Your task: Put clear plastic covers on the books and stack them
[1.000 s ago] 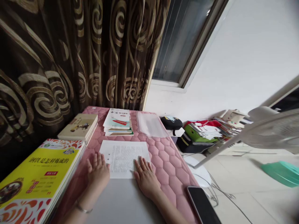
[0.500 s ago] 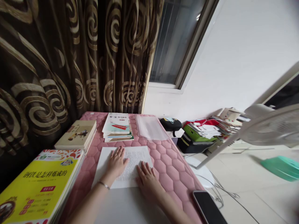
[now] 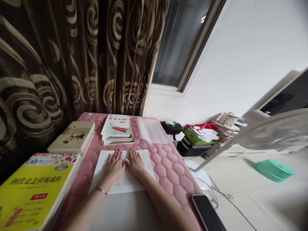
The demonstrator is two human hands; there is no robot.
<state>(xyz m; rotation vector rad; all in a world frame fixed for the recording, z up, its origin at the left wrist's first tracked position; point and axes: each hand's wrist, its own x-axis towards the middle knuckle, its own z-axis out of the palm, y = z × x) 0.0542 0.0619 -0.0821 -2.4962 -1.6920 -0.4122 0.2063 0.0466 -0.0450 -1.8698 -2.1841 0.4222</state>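
A printed sheet of paper lies on the pink quilted table mat, its text too small to read. My left hand, with a thin bracelet on the wrist, rests flat on the sheet. My right hand also lies flat on it, close beside the left, its fingers reaching towards the sheet's far edge. Neither hand grips anything. Beyond the sheet stands a stack of workbooks.
Books and a yellow book stack lie left, below a patterned curtain. A clear plastic sleeve lies far right. A smartphone sits at the mat's right edge. Beyond the table are a black bag, a fan and papers.
Both hands have slid forward onto the sheet and moved closer together. They began at its near edge, with the fingertips just touching the paper. The view has shifted slightly.
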